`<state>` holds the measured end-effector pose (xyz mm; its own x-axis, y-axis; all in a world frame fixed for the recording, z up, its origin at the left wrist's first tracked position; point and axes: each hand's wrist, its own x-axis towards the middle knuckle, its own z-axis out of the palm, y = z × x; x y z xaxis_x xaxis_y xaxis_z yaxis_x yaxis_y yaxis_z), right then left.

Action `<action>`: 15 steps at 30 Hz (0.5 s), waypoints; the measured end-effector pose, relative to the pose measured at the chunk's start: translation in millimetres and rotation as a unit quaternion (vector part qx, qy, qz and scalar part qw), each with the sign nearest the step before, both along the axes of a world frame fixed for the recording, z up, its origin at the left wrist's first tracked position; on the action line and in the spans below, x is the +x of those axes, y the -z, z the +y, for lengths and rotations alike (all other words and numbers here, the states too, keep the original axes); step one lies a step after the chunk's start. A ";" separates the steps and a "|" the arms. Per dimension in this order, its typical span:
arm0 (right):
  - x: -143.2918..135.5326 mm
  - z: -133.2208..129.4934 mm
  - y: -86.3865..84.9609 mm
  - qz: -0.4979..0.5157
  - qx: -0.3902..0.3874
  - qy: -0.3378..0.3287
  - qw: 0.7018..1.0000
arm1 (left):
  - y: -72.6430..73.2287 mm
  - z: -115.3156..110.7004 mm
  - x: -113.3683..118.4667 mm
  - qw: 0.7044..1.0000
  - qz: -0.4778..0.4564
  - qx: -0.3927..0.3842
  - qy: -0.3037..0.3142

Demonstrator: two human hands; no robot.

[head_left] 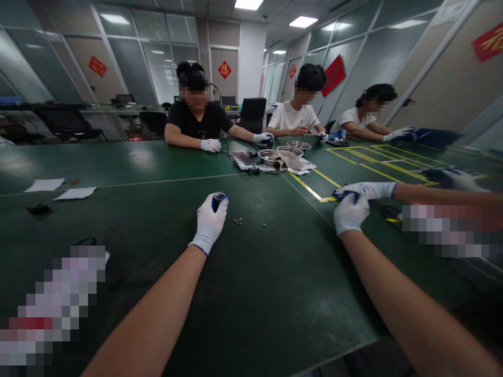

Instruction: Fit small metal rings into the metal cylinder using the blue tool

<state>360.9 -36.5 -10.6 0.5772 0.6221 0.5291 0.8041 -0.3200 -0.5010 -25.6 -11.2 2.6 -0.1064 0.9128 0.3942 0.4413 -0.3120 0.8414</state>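
Note:
My left hand point(211, 219), in a white glove with blue fingertips, is wrapped round a dark cylindrical object point(219, 198) whose round end faces up. Several small metal nuts point(238, 222) lie on the green table just right of it, and a single nut point(264, 225) sits farther right. At the right, my right hand point(351, 212), also gloved, has its fingers closed and meets the gloved hand point(373, 190) of a person reaching in from the right edge. What lies between these two hands is hidden.
Metal bowls point(269, 157) and a grey cloth point(288, 161) stand mid-table before three seated people. Yellow tape point(308, 187) marks the table point(251, 293) at the right. White papers point(75, 193) and a black object point(38, 209) lie at the left.

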 end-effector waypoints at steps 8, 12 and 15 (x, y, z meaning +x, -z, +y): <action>-160.0 -11.9 14.2 -0.073 -0.123 -0.391 0.909 | 0.8 1.0 -2.0 1.000 0.001 0.002 -0.003; -166.2 -16.6 3.3 -0.046 -0.126 -0.460 0.878 | 1.1 1.1 -2.0 1.000 -0.003 0.005 -0.005; -146.6 -18.0 -4.7 0.020 -0.125 -0.485 0.865 | 0.8 0.9 -1.6 1.000 -0.003 0.003 -0.007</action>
<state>214.3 -54.5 -5.9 -0.2651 0.9165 0.2995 0.7388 0.3926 -0.5477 -27.2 -10.3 1.8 -0.1220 0.9085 0.3997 0.4410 -0.3111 0.8419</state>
